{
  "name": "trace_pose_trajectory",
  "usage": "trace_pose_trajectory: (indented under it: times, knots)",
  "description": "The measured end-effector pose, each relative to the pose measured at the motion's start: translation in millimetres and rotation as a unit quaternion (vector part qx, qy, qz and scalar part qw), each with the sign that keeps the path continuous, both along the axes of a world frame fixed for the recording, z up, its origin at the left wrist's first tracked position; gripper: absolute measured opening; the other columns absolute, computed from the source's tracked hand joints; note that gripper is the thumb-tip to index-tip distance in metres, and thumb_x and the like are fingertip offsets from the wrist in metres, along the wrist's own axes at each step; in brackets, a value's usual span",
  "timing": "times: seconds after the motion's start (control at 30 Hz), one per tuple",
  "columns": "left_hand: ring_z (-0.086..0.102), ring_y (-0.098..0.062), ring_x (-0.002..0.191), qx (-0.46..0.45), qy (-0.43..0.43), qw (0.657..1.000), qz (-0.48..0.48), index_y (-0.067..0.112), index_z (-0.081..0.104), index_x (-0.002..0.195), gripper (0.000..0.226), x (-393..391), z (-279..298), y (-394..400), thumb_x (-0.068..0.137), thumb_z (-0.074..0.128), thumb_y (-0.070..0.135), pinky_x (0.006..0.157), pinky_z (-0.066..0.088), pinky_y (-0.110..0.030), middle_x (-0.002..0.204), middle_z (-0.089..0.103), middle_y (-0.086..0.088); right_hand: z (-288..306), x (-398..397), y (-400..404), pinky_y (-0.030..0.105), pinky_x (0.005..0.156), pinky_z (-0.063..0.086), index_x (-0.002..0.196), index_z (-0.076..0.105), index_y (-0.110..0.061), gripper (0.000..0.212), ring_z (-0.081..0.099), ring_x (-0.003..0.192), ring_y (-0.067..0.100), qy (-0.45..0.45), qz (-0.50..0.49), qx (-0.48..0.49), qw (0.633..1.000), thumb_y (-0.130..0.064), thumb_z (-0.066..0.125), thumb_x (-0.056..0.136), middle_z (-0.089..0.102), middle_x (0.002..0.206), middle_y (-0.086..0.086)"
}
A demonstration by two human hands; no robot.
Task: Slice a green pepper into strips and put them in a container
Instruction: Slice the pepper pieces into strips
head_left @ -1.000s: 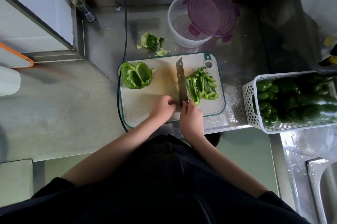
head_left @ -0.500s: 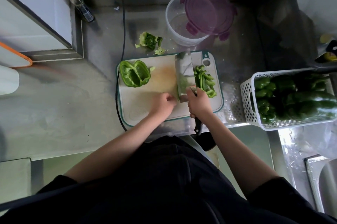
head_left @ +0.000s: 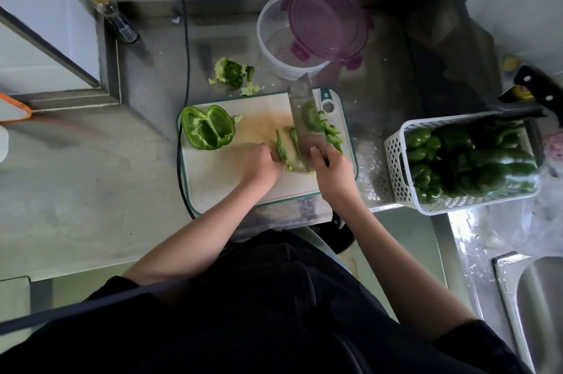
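One grey steel desk [head_left: 91, 190] carries everything. Right of the white, teal-rimmed plastic cutting board [head_left: 219, 178] sits a white perforated basket [head_left: 396, 172] of whole green peppers [head_left: 475, 160]. Behind the board stands a round clear container [head_left: 274, 47] with a purple lid [head_left: 326, 23] resting askew on it. On the board's left part lies a hollow green pepper half [head_left: 207, 131]. At its middle, the right hand [head_left: 332, 166] grips a steel cleaver [head_left: 304, 117], blade tilted over cut strips [head_left: 333, 133], while the left hand [head_left: 259, 165], fingers curled, holds a pepper piece [head_left: 281, 149].
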State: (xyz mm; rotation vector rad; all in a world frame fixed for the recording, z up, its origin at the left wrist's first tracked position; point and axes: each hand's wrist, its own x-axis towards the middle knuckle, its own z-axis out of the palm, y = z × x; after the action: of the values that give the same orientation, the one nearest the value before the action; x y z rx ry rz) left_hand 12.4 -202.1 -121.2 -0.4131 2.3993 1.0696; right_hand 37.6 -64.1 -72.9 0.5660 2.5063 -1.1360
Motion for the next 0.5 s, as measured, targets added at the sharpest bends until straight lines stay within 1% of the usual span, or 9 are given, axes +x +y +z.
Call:
trace_pose_trajectory:
  times: [0.1,0.13,0.17,0.23,0.3,0.4,0.47,0.5]
  knots:
    - [0.051,-0.022,0.071,-0.001,0.002,1.000,0.015,0.006,0.056,0.084,0.020,0.0,-0.5,3.4,0.078,0.069,0.020,0.053,0.031,-0.030,0.076,0.054,-0.004,-1.1,7.3,3.9,0.045,0.051,0.047,0.097,0.057,0.000,0.039,0.041,0.052,0.020,0.010,-0.031,-0.002,0.999,-0.036,0.042,0.098,0.045,0.061,0.004]
    - [0.052,-0.023,0.071,0.003,0.009,1.000,0.024,0.007,0.055,0.083,0.019,0.3,-1.4,4.8,0.078,0.068,0.019,0.053,0.033,-0.030,0.076,0.055,-0.005,-1.5,9.3,4.0,0.046,0.050,0.047,0.098,0.057,0.001,0.040,0.041,0.052,0.020,0.007,-0.034,-0.006,0.999,-0.036,0.042,0.098,0.045,0.061,0.004]
    - [0.053,-0.024,0.071,0.001,0.017,0.999,0.029,0.007,0.054,0.083,0.019,0.3,-1.9,6.4,0.078,0.068,0.019,0.054,0.035,-0.030,0.078,0.056,-0.006,-2.1,10.7,3.2,0.045,0.049,0.046,0.096,0.056,0.002,0.040,0.041,0.052,0.020,0.004,-0.032,-0.008,0.999,-0.036,0.042,0.098,0.045,0.060,0.004]
    - [0.053,-0.024,0.073,-0.021,0.030,0.999,0.018,0.006,0.054,0.088,0.026,-0.3,-3.2,10.0,0.077,0.071,0.023,0.059,0.039,-0.031,0.085,0.057,-0.007,-3.4,13.1,0.7,0.038,0.049,0.040,0.092,0.055,0.000,0.039,0.041,0.050,0.020,-0.005,-0.018,-0.011,1.000,-0.037,0.043,0.098,0.046,0.060,0.004]
    - [0.054,-0.024,0.078,-0.051,0.027,0.998,-0.005,0.006,0.057,0.092,0.029,-1.7,-6.0,14.3,0.077,0.073,0.025,0.064,0.040,-0.032,0.092,0.058,-0.008,-4.6,15.0,-0.5,0.032,0.050,0.036,0.094,0.056,-0.001,0.039,0.041,0.050,0.019,-0.007,-0.010,-0.015,1.000,-0.037,0.043,0.098,0.048,0.061,0.005]
    - [0.056,-0.029,0.089,-0.086,0.026,0.995,-0.036,0.006,0.058,0.090,0.018,-1.3,-7.2,19.7,0.080,0.068,0.018,0.068,0.042,-0.034,0.096,0.059,-0.011,-4.5,17.1,0.2,0.035,0.050,0.039,0.088,0.053,0.000,0.040,0.041,0.052,0.020,-0.011,-0.017,-0.023,1.000,-0.038,0.043,0.097,0.046,0.061,0.005]
    - [0.056,-0.028,0.088,-0.088,0.039,0.995,-0.024,0.008,0.058,0.088,0.013,1.2,-4.7,19.4,0.083,0.066,0.016,0.069,0.042,-0.033,0.093,0.060,-0.009,-4.6,17.1,1.6,0.037,0.050,0.042,0.085,0.051,0.000,0.040,0.041,0.052,0.020,-0.012,-0.025,-0.031,0.999,-0.037,0.043,0.097,0.045,0.060,0.004]
    - [0.057,-0.026,0.086,-0.070,0.041,0.997,-0.006,0.009,0.058,0.086,0.012,1.7,-4.0,18.4,0.084,0.067,0.018,0.069,0.044,-0.034,0.090,0.061,-0.006,-5.1,16.7,2.6,0.037,0.050,0.042,0.084,0.050,0.000,0.040,0.040,0.052,0.020,-0.011,-0.030,-0.036,0.999,-0.037,0.044,0.097,0.044,0.060,0.004]
